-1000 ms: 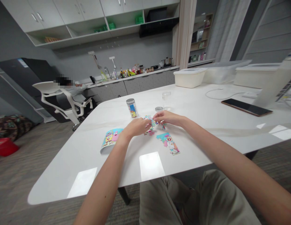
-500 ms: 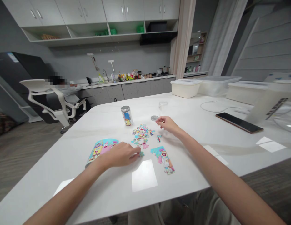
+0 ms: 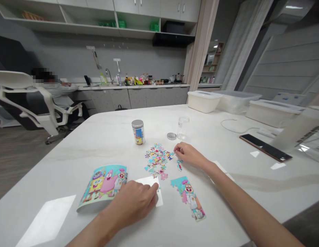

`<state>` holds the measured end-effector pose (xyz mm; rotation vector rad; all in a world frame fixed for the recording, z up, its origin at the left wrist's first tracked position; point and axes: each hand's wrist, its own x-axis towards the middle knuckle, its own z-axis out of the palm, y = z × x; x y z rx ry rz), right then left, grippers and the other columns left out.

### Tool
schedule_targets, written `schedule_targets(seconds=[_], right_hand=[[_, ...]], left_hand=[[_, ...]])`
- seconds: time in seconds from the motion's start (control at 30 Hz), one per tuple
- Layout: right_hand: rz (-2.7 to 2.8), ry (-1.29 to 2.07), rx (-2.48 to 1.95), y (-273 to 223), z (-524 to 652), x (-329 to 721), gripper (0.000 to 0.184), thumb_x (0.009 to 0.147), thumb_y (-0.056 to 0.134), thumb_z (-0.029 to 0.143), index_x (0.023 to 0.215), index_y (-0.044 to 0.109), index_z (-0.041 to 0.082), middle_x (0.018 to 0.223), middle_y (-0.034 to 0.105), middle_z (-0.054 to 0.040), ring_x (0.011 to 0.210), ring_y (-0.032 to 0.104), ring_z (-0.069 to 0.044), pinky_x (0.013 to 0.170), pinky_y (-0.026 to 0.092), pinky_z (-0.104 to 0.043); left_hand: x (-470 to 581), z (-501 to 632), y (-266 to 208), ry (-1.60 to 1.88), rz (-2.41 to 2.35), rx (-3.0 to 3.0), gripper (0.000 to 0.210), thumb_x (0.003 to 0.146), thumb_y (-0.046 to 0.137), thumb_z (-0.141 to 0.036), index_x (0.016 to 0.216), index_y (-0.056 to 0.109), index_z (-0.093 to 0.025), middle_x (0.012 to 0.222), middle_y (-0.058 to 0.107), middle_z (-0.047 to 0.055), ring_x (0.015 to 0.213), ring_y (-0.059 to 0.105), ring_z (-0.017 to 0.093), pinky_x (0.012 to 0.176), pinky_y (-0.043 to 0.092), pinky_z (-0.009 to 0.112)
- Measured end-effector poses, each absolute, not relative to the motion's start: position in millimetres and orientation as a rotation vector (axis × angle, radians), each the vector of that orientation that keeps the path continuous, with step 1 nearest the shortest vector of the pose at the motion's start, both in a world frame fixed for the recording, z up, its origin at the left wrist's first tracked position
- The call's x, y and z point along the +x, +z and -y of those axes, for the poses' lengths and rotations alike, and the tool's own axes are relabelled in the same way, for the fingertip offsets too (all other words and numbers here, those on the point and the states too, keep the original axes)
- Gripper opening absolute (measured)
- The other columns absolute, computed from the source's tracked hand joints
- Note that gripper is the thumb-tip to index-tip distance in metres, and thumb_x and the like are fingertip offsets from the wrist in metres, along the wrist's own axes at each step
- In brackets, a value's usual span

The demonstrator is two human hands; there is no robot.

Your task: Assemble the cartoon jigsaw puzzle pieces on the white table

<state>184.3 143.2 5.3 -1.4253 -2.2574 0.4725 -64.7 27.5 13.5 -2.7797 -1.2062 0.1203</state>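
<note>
My left hand [image 3: 138, 199] is closed in a pinch, low over the table, with a sliver of a small teal puzzle piece [image 3: 159, 188] showing at its fingertips. My right hand [image 3: 188, 154] has its fingers curled together at the right edge of a heap of loose jigsaw pieces [image 3: 156, 159]; what they pinch, if anything, is hidden. A joined strip of puzzle [image 3: 191, 199] with a cartoon figure lies between my forearms. Just above it is a small separate cluster of pieces [image 3: 179, 165]. A curled picture sheet [image 3: 105, 183] lies left of my left hand.
Behind the heap stand a lidded puzzle jar [image 3: 138, 132], a loose metal lid [image 3: 171, 136] and a clear jar [image 3: 183, 127]. A phone [image 3: 264, 147], a white cable [image 3: 232, 127] and storage boxes [image 3: 204, 102] are to the right. A person [image 3: 59, 92] sits at the far left.
The view has shifted, bringing the table things lower in the picture. My right hand has come from beside the metal lid to the edge of the heap. My left hand keeps its pinch.
</note>
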Motion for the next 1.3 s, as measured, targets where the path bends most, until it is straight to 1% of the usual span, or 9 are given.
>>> schedule_targets(seconds=[0.13, 0.3, 0.37, 0.57, 0.77, 0.87, 1.17, 1.23, 1.3], right_hand=[[2.306, 0.479, -1.354, 4, -143, 184, 0.017, 0.086, 0.048, 0.019, 0.092, 0.063, 0.016, 0.087, 0.059, -0.0064, 0.074, 0.056, -0.016, 0.070, 0.043, -0.028], [2.357, 0.500, -1.299, 3, -142, 185, 0.017, 0.087, 0.048, 0.019, 0.096, 0.062, 0.018, 0.092, 0.057, -0.0064, 0.080, 0.057, -0.017, 0.077, 0.045, -0.031], [2.383, 0.508, -1.270, 4, -141, 185, 0.016, 0.087, 0.049, 0.020, 0.098, 0.061, 0.019, 0.094, 0.057, -0.0063, 0.082, 0.057, -0.017, 0.079, 0.045, -0.032], [2.446, 0.558, -1.177, 7, -135, 179, 0.018, 0.087, 0.050, 0.017, 0.100, 0.061, 0.020, 0.098, 0.055, -0.0065, 0.089, 0.057, -0.018, 0.084, 0.045, -0.033], [2.452, 0.577, -1.181, 7, -134, 178, 0.020, 0.087, 0.051, 0.016, 0.103, 0.061, 0.023, 0.100, 0.056, -0.0061, 0.088, 0.058, -0.018, 0.082, 0.047, -0.032], [2.461, 0.568, -1.180, 7, -135, 179, 0.021, 0.087, 0.051, 0.016, 0.105, 0.059, 0.024, 0.101, 0.056, -0.0062, 0.089, 0.058, -0.018, 0.082, 0.047, -0.033], [2.512, 0.526, -1.135, 12, -127, 170, 0.022, 0.087, 0.051, 0.016, 0.107, 0.059, 0.023, 0.106, 0.054, -0.0071, 0.089, 0.057, -0.018, 0.083, 0.047, -0.032], [2.515, 0.455, -1.090, 11, -127, 169, 0.022, 0.087, 0.052, 0.016, 0.107, 0.061, 0.023, 0.107, 0.055, -0.0075, 0.092, 0.057, -0.019, 0.084, 0.046, -0.033], [2.534, 0.388, -0.985, 9, -126, 167, 0.024, 0.087, 0.052, 0.016, 0.108, 0.062, 0.023, 0.112, 0.056, -0.0081, 0.100, 0.056, -0.020, 0.090, 0.045, -0.036]], left_hand=[[-64, -28, 8, 0.014, 1.203, -2.790, 0.018, 0.091, 0.034, -0.017, 0.089, 0.052, -0.018, 0.059, 0.063, 0.003, 0.048, 0.057, 0.015, 0.044, 0.027, 0.025], [-66, -32, 2, -0.070, 1.230, -2.794, 0.022, 0.091, 0.034, -0.018, 0.081, 0.053, -0.019, 0.056, 0.062, 0.002, 0.044, 0.056, 0.013, 0.044, 0.028, 0.025], [-66, -34, 1, -0.054, 1.270, -2.775, 0.022, 0.091, 0.034, -0.017, 0.084, 0.055, -0.019, 0.058, 0.064, 0.002, 0.046, 0.057, 0.013, 0.044, 0.029, 0.024], [-66, -33, 4, 0.015, 1.391, -2.720, 0.029, 0.092, 0.032, -0.021, 0.106, 0.056, -0.019, 0.065, 0.068, 0.005, 0.052, 0.062, 0.017, 0.047, 0.035, 0.025], [-68, -36, 2, -0.056, 1.486, -2.677, 0.030, 0.091, 0.032, -0.026, 0.106, 0.057, -0.019, 0.065, 0.068, 0.006, 0.052, 0.062, 0.018, 0.049, 0.035, 0.026], [-69, -38, 4, -0.017, 1.577, -2.598, 0.031, 0.090, 0.031, -0.028, 0.104, 0.057, -0.018, 0.060, 0.066, 0.006, 0.052, 0.062, 0.019, 0.048, 0.034, 0.026], [-67, -38, 6, 0.082, 1.655, -2.500, 0.036, 0.090, 0.030, -0.031, 0.115, 0.053, -0.018, 0.063, 0.068, 0.006, 0.053, 0.063, 0.021, 0.047, 0.032, 0.026], [-67, -38, 6, 0.091, 1.662, -2.495, 0.037, 0.091, 0.029, -0.031, 0.114, 0.053, -0.017, 0.062, 0.067, 0.006, 0.053, 0.063, 0.021, 0.047, 0.033, 0.026], [-66, -38, 7, 0.107, 1.674, -2.489, 0.038, 0.091, 0.029, -0.032, 0.114, 0.054, -0.016, 0.063, 0.068, 0.007, 0.054, 0.064, 0.022, 0.048, 0.035, 0.027]])
